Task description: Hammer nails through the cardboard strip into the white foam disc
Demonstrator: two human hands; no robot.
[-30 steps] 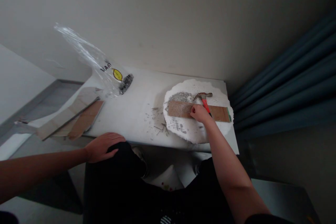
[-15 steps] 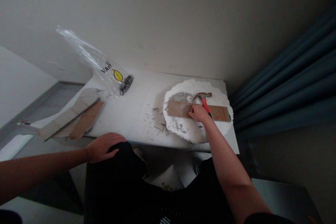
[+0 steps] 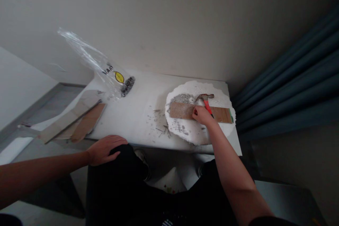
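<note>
My right hand [image 3: 201,114] rests over the brown strip of cardboard [image 3: 181,109], its fingers pinched together; whatever sits between them is too small to make out. Many small marks or bits dot the strip's left half. Under the strip lies a rough-edged white slab [image 3: 185,136] with grey crumbs on it. A claw hammer [image 3: 207,105] with a red and black handle lies across the strip, just beyond my right hand. My left hand [image 3: 107,149] lies flat on my knee, fingers extended, holding nothing.
The white table [image 3: 132,120] stands against the wall. On it are a clear plastic bag [image 3: 106,72] with dark pieces at its bottom, flat cardboard pieces [image 3: 87,122] at the left, and several loose nails [image 3: 165,130] with grey debris. A blue curtain [image 3: 291,77] hangs at the right.
Almost nothing differs. The whole view has shifted very slightly; my right hand stays pinched over the cardboard strip and my left hand stays on my knee.
</note>
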